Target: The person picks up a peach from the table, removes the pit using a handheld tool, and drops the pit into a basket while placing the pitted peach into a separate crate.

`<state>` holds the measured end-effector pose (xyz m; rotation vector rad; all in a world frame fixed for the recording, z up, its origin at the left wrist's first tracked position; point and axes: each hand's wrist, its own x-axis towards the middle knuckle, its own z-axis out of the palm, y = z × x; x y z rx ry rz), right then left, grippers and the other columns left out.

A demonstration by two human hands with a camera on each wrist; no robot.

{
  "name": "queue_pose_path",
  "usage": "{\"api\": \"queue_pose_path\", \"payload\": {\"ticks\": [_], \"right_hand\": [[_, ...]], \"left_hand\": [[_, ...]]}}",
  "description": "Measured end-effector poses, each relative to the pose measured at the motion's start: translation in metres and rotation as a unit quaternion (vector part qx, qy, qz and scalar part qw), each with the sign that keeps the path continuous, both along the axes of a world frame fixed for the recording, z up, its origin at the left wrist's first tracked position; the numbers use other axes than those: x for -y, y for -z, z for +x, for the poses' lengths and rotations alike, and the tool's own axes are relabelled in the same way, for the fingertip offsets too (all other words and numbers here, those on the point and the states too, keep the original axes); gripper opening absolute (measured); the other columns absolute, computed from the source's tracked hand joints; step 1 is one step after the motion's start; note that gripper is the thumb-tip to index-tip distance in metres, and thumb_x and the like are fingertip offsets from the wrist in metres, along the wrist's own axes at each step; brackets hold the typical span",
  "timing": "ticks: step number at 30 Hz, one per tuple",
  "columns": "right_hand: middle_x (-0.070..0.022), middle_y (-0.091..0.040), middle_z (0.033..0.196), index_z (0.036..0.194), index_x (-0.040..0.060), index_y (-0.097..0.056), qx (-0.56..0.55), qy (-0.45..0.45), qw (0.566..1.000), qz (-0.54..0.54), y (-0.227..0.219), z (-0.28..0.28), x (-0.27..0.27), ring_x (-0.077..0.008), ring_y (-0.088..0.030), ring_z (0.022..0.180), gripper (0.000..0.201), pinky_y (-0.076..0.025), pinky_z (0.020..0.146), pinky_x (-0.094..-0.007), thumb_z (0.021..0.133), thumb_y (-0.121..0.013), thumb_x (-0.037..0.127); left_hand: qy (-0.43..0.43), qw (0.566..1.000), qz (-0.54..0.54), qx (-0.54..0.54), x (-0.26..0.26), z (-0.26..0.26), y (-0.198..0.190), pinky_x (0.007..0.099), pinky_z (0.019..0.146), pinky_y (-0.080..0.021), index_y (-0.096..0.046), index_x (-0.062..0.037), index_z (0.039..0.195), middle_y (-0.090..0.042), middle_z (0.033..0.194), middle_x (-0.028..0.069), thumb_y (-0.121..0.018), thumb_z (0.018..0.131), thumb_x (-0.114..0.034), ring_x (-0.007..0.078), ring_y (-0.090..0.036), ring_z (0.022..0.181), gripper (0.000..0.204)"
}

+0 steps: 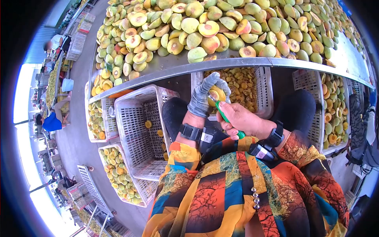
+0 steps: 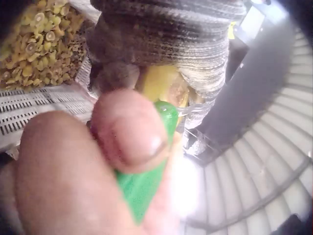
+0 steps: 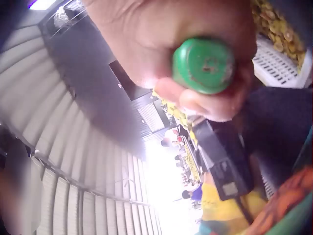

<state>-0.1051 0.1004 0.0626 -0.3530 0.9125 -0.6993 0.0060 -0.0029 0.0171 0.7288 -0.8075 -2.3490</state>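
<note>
In the head view my left hand [image 1: 205, 94], in a grey knitted glove, grips a yellow cut fruit half [image 1: 216, 94]. My bare right hand [image 1: 246, 118] curls round the green handle [image 1: 226, 115] of a small tool whose metal end meets the fruit. The left wrist view shows the gloved left hand [image 2: 171, 34] round the yellow fruit [image 2: 164, 84], with the right thumb pressing beside the green handle [image 2: 142, 188]. From the right wrist view, the handle's butt [image 3: 205, 66] sticks out of the right fist [image 3: 161, 44].
A metal table [image 1: 173, 71] heaped with fruit halves [image 1: 189, 25] stands in front. Below its edge is a crate of cut pieces [image 1: 263, 93]; a mostly bare crate [image 1: 132, 130] is at the left, with filled crates [image 1: 148, 197] beside it and at the right. Other people work far left.
</note>
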Motion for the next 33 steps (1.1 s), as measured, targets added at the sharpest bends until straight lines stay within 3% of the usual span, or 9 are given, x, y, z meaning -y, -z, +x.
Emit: {"api": "queue_pose_path", "payload": {"ticks": [5,8,13,15,16,21,24,28,33], "right_hand": [[0.0024,-0.033,0.053,0.081,0.0061,-0.043,0.084,0.061,0.993,0.059,0.002,0.005,0.000,-0.0057,-0.028,0.036,0.041,-0.030,0.034,-0.0222,0.092,-0.031,0.044],[0.0022,-0.033,0.052,0.080,0.0062,-0.043,0.069,0.046,0.993,0.081,0.004,0.001,0.001,-0.0057,-0.029,0.036,0.041,-0.029,0.033,-0.0225,0.092,-0.030,0.043],[0.0005,-0.036,0.054,0.079,0.0038,-0.043,-0.052,-0.004,0.998,-0.020,0.021,0.004,-0.002,-0.0066,-0.030,0.035,0.044,-0.029,0.031,-0.0228,0.091,-0.030,0.044],[0.0001,-0.037,0.054,0.079,0.0035,-0.043,-0.080,-0.013,0.995,-0.064,0.021,0.007,-0.002,-0.0066,-0.030,0.035,0.044,-0.029,0.031,-0.0228,0.091,-0.030,0.044],[0.0001,-0.036,0.054,0.079,0.0037,-0.043,-0.052,-0.011,0.997,-0.053,0.021,0.009,-0.003,-0.0067,-0.031,0.035,0.044,-0.029,0.031,-0.0228,0.091,-0.030,0.044],[0.0031,-0.032,0.053,0.082,0.0072,-0.044,0.091,0.027,0.994,0.044,0.009,0.005,-0.002,-0.0056,-0.028,0.037,0.042,-0.028,0.034,-0.0203,0.091,-0.031,0.046],[0.0040,-0.030,0.053,0.084,0.0091,-0.044,0.128,0.036,0.988,0.076,0.017,0.002,-0.005,-0.0046,-0.028,0.037,0.042,-0.029,0.033,-0.0202,0.090,-0.032,0.049],[0.0043,-0.030,0.053,0.084,0.0102,-0.043,0.161,0.030,0.982,0.093,0.024,0.001,-0.005,-0.0040,-0.028,0.036,0.042,-0.029,0.032,-0.0203,0.089,-0.034,0.051],[0.0039,-0.030,0.053,0.084,0.0099,-0.043,0.100,0.045,0.992,0.059,0.026,0.005,-0.001,-0.0049,-0.027,0.035,0.041,-0.028,0.031,-0.0213,0.091,-0.031,0.049]], "left_hand": [[-0.099,0.993,0.012,-0.065,-0.011,-0.010,0.005,0.0343,0.047,-0.050,-0.055,-0.0054,0.080,-0.057,0.067,0.0105,-0.058,0.081,-0.039,0.0235,-0.058,0.056,0.034],[-0.202,0.976,-0.044,0.073,-0.017,-0.020,-0.002,0.0324,0.045,-0.053,-0.057,-0.0025,0.084,-0.059,0.070,0.0101,-0.058,0.082,-0.034,0.0204,-0.059,0.056,0.032],[-0.161,0.982,-0.060,0.077,-0.007,-0.009,0.001,0.0325,0.045,-0.052,-0.058,0.0020,0.079,-0.059,0.066,0.0128,-0.057,0.080,-0.042,0.0212,-0.058,0.053,0.044],[-0.013,0.999,0.028,0.018,-0.002,0.000,0.004,0.0336,0.047,-0.051,-0.058,0.0015,0.078,-0.059,0.067,0.0144,-0.056,0.078,-0.047,0.0229,-0.058,0.052,0.049],[0.005,1.000,0.024,0.000,-0.001,0.002,0.004,0.0340,0.048,-0.050,-0.058,0.0014,0.079,-0.058,0.066,0.0151,-0.056,0.078,-0.049,0.0244,-0.057,0.052,0.050],[-0.107,0.992,0.048,-0.038,-0.014,-0.008,0.000,0.0314,0.041,-0.050,-0.056,-0.0001,0.085,-0.060,0.064,0.0122,-0.062,0.078,-0.035,0.0212,-0.058,0.050,0.036],[-0.243,0.956,-0.087,0.136,-0.021,-0.021,0.004,0.0283,0.040,-0.049,-0.059,-0.0013,0.079,-0.060,0.065,0.0112,-0.060,0.081,-0.036,0.0188,-0.057,0.049,0.035],[-0.140,0.986,0.085,0.031,-0.016,-0.013,0.013,0.0331,0.039,-0.049,-0.059,-0.0027,0.079,-0.059,0.063,0.0136,-0.057,0.080,-0.043,0.0242,-0.056,0.045,0.040],[-0.099,0.983,0.152,0.018,-0.003,-0.012,0.040,0.0363,0.041,-0.048,-0.058,-0.0056,0.086,-0.060,0.069,0.0133,-0.055,0.078,-0.050,0.0282,-0.056,0.048,0.045]]}}
